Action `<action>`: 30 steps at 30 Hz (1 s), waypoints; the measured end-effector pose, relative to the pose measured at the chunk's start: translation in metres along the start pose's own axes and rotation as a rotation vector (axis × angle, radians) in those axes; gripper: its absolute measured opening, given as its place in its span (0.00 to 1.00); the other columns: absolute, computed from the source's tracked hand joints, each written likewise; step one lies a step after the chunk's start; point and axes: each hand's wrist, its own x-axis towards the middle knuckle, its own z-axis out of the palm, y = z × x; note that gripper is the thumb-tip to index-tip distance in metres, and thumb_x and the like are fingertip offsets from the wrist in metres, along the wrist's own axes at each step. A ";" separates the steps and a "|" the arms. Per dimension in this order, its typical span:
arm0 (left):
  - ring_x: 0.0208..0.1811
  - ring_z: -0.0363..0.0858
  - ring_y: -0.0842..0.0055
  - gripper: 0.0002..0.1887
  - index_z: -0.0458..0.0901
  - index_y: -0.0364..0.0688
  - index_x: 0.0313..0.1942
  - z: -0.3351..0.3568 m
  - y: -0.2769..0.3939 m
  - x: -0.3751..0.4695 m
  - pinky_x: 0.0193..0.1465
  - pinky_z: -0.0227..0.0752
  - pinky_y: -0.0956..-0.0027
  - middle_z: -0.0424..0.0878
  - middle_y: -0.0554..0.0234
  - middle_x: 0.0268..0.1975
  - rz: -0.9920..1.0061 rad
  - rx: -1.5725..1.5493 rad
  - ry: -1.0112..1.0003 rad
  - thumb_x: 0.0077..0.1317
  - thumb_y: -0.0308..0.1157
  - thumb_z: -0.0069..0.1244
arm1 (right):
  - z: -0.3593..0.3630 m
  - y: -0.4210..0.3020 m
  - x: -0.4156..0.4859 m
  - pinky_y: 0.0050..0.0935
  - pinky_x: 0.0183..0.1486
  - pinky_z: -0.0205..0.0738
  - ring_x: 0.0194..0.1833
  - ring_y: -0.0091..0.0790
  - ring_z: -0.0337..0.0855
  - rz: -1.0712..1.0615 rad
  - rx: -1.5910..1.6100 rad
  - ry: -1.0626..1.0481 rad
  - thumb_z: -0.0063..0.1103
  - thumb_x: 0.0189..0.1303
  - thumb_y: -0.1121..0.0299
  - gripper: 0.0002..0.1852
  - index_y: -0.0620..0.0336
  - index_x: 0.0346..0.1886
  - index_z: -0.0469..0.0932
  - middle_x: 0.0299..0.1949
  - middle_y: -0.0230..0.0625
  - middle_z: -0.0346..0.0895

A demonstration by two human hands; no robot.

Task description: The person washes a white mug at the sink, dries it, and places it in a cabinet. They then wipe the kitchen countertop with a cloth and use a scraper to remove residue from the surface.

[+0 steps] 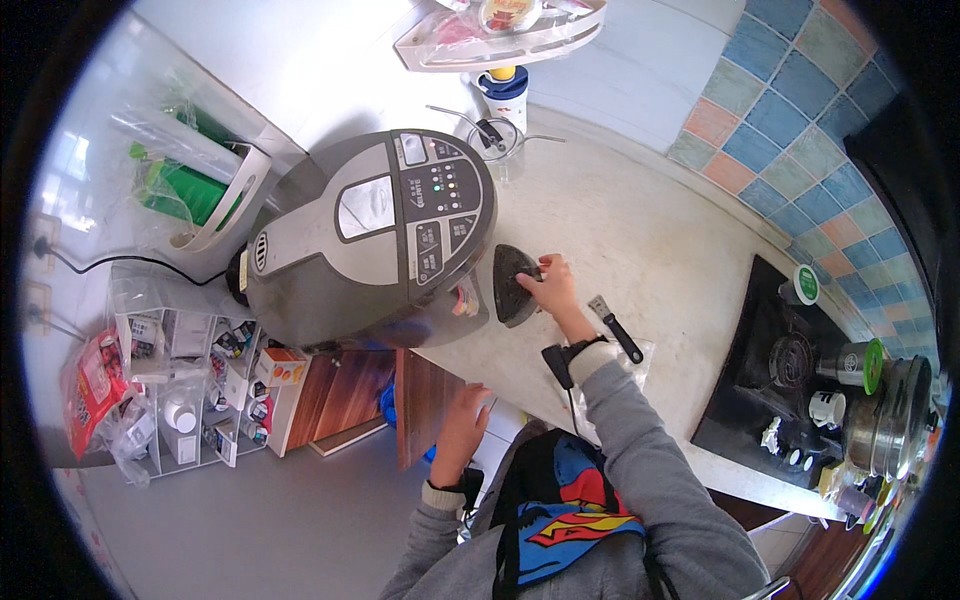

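My right hand (554,289) holds a dark, roughly semicircular drip tray (514,296) by its right edge, with the thumb on top. It is at the front of a large grey electric hot water dispenser (367,217), whose panel lights are lit. My left hand (461,421) hangs low beside an open brown wooden cabinet door (420,409), nothing visible in it. Whether it touches the door I cannot tell. A scraper or brush with a black handle (621,337) lies on the pale countertop (622,225), just right of my right forearm.
A glass pot (495,142) and a white cup with a blue lid (506,97) stand behind the dispenser under a corner shelf (510,52). At right is a black stove (757,375) with pots and cups. A clear organiser (180,382) of small boxes stands left; a power cord (142,259) runs to the wall.
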 end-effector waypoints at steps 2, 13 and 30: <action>0.59 0.74 0.51 0.16 0.76 0.37 0.53 -0.003 0.003 0.001 0.63 0.67 0.56 0.76 0.45 0.56 0.015 0.000 0.012 0.64 0.23 0.49 | -0.031 0.009 -0.007 0.38 0.49 0.78 0.47 0.46 0.82 0.076 0.209 -0.047 0.75 0.52 0.58 0.35 0.69 0.58 0.71 0.52 0.51 0.77; 0.57 0.75 0.51 0.15 0.76 0.36 0.51 0.013 0.037 0.014 0.60 0.70 0.58 0.76 0.47 0.54 0.124 -0.034 -0.034 0.63 0.22 0.50 | -0.254 0.152 -0.190 0.33 0.52 0.77 0.51 0.37 0.81 0.287 0.041 0.363 0.71 0.57 0.68 0.26 0.65 0.58 0.76 0.50 0.43 0.77; 0.55 0.76 0.51 0.15 0.77 0.36 0.50 0.036 0.081 0.016 0.58 0.71 0.58 0.76 0.46 0.54 0.174 0.040 -0.119 0.62 0.22 0.50 | -0.363 0.285 -0.318 0.34 0.55 0.77 0.53 0.37 0.84 0.423 0.014 0.533 0.65 0.60 0.73 0.22 0.65 0.59 0.76 0.52 0.44 0.83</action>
